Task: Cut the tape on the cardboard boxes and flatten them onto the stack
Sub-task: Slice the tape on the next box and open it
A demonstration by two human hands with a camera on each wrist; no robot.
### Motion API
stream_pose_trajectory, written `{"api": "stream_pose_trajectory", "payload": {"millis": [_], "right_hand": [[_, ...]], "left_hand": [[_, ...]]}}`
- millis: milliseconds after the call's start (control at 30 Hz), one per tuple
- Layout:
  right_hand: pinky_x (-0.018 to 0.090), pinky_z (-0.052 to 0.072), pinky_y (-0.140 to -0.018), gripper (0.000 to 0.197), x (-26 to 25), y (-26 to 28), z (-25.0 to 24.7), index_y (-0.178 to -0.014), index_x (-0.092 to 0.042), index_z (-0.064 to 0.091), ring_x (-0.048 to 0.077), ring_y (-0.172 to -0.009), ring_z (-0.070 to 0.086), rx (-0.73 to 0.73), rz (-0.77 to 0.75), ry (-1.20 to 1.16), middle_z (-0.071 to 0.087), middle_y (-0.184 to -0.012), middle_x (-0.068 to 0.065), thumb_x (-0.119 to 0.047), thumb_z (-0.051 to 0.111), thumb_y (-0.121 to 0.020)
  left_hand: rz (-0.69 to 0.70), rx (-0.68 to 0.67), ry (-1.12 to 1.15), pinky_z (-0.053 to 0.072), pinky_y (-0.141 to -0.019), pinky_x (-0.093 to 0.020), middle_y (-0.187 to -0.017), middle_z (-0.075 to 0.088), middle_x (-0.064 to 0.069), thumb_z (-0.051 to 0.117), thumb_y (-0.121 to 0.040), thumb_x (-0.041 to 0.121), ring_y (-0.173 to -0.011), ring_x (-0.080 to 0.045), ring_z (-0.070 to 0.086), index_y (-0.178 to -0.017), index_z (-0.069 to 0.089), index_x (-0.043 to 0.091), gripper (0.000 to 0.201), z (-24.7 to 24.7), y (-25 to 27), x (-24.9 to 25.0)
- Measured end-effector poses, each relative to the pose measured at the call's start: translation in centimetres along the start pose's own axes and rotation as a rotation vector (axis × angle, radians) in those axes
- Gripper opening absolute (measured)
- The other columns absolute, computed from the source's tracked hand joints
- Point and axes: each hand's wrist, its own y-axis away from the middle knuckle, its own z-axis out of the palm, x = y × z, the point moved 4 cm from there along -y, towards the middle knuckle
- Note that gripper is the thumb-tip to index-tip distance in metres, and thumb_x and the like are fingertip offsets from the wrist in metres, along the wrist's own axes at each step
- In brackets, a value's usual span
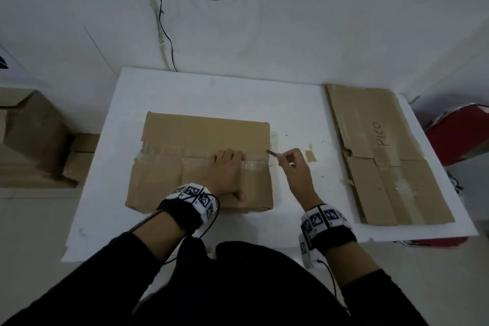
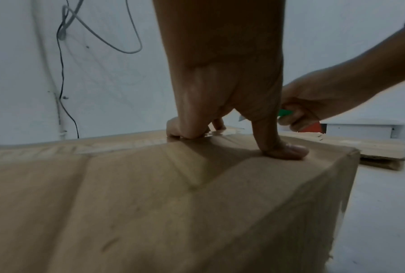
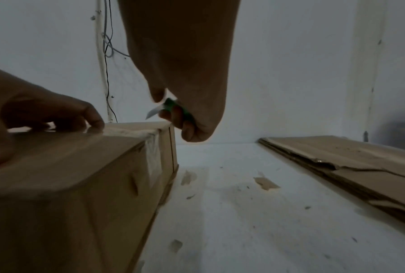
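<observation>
Pressing fingers-down on the box (image 1: 201,161), your left hand (image 1: 227,169) touches its tape (image 1: 254,164). Your right hand (image 1: 295,164) grips a knife (image 3: 173,109) just right of the box.

1. Bare white surface (image 1: 296,188) lies open between the taped cardboard box (image 1: 201,140) and the flattened cardboard stack (image 1: 383,156), with only small cardboard scraps (image 1: 310,156) there.
2. The right hand (image 1: 296,164) with its green-handled knife (image 3: 173,109) occupies that gap beside the box's right edge.
3. The left hand (image 1: 227,172) covers the tape seam's right part.
4. The wall (image 1: 291,21) and its hanging cables (image 1: 164,21) close off the far side.
</observation>
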Motion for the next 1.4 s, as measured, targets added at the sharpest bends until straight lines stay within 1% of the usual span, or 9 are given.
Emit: {"api": "stream_pose_trajectory", "payload": {"millis": [300, 367, 500, 700, 867, 1033, 1200, 1267, 1400], "right_hand": [[0.024, 0.044, -0.071, 0.016, -2.2, -3.5, 0.8, -0.076, -0.019, 0.060, 0.003, -0.073, 0.059, -0.382, -0.104, 0.290, 0.065, -0.075, -0.009, -0.025, 0.071, -0.087], [0.031, 0.046, -0.072, 0.016, -2.6, -4.1, 0.2, -0.077, -0.020, 0.063, 0.006, -0.073, 0.059, -0.398, -0.115, 0.392, 0.066, -0.072, -0.008, -0.029, 0.073, -0.085], [0.023, 0.041, -0.066, 0.013, -3.8, -4.4, -1.0, -0.079, -0.027, 0.065, 0.000, -0.073, 0.058, -0.377, -0.150, 0.483, 0.068, -0.071, -0.010, -0.032, 0.077, -0.079], [0.025, 0.041, -0.066, 0.011, -4.1, -5.1, -1.5, -0.074, -0.024, 0.064, -0.004, -0.072, 0.056, -0.444, -0.247, 0.687, 0.067, -0.072, -0.016, -0.023, 0.073, -0.080], [0.024, 0.043, -0.067, 0.014, -2.6, -5.1, -2.2, -0.072, -0.024, 0.065, -0.001, -0.071, 0.062, -0.423, -0.196, 0.503, 0.069, -0.072, -0.013, -0.021, 0.075, -0.080], [0.039, 0.053, -0.082, 0.017, -0.5, -5.2, -2.8, -0.071, -0.019, 0.064, 0.012, -0.074, 0.069, -0.489, -0.112, 0.365, 0.073, -0.074, -0.004, -0.019, 0.079, -0.079], [0.011, 0.041, -0.062, 0.017, 0.4, -4.1, -3.3, -0.074, -0.007, 0.062, 0.002, -0.063, 0.065, -0.475, -0.002, 0.182, 0.072, -0.073, 0.003, -0.011, 0.077, -0.082], [0.008, 0.036, -0.051, 0.017, 0.8, -3.5, -3.3, -0.077, -0.003, 0.061, -0.003, -0.055, 0.060, -0.470, 0.028, 0.135, 0.072, -0.073, 0.004, -0.009, 0.075, -0.084], [0.025, 0.051, -0.074, 0.018, 1.4, -3.1, -3.0, -0.075, -0.005, 0.062, 0.010, -0.070, 0.069, -0.380, -0.015, 0.067, 0.072, -0.071, -0.001, -0.011, 0.078, -0.081]], "left_hand": [[0.004, 0.080, -0.033, 0.029, -0.098, -0.034, -0.125, 0.044, 0.004, 0.089, -0.047, 0.047, -0.109, -0.023, 0.043, -0.129, 0.042, 0.022, 0.098, 0.2, 0.5, 0.4], [0.011, 0.088, -0.026, 0.026, -0.097, -0.034, -0.126, 0.044, 0.004, 0.089, -0.045, 0.045, -0.109, -0.022, 0.043, -0.128, 0.042, 0.022, 0.098, 0.1, 0.6, 0.5], [0.056, 0.072, -0.032, 0.025, -0.100, -0.034, -0.128, 0.043, 0.004, 0.088, -0.049, 0.046, -0.113, -0.022, 0.039, -0.130, 0.040, 0.024, 0.097, -0.1, 0.6, 0.6], [0.100, 0.050, -0.080, 0.024, -0.103, -0.035, -0.127, 0.043, 0.004, 0.087, -0.050, 0.048, -0.115, -0.020, 0.038, -0.130, 0.039, 0.024, 0.096, -0.5, 0.0, 0.5], [0.109, 0.013, -0.089, 0.024, -0.103, -0.034, -0.127, 0.043, 0.003, 0.088, -0.051, 0.046, -0.115, -0.020, 0.037, -0.129, 0.039, 0.023, 0.096, -0.9, -0.9, 0.5], [0.090, -0.003, -0.069, 0.023, -0.102, -0.034, -0.127, 0.042, 0.002, 0.088, -0.053, 0.043, -0.115, -0.022, 0.034, -0.130, 0.038, 0.021, 0.095, -0.9, -1.1, 0.4], [0.071, -0.019, -0.053, 0.025, -0.102, -0.033, -0.130, 0.038, -0.001, 0.090, -0.052, 0.038, -0.118, -0.023, 0.030, -0.131, 0.038, 0.019, 0.097, -0.8, -1.4, 0.4], [0.080, -0.013, -0.043, 0.026, -0.100, -0.031, -0.130, 0.035, -0.002, 0.091, -0.051, 0.036, -0.117, -0.024, 0.029, -0.130, 0.038, 0.018, 0.097, -0.8, -1.3, 0.5], [0.118, 0.010, -0.033, 0.023, -0.096, -0.029, -0.128, 0.037, -0.001, 0.091, -0.047, 0.035, -0.113, -0.020, 0.029, -0.131, 0.038, 0.016, 0.101, -0.5, -1.1, 0.5]]}}
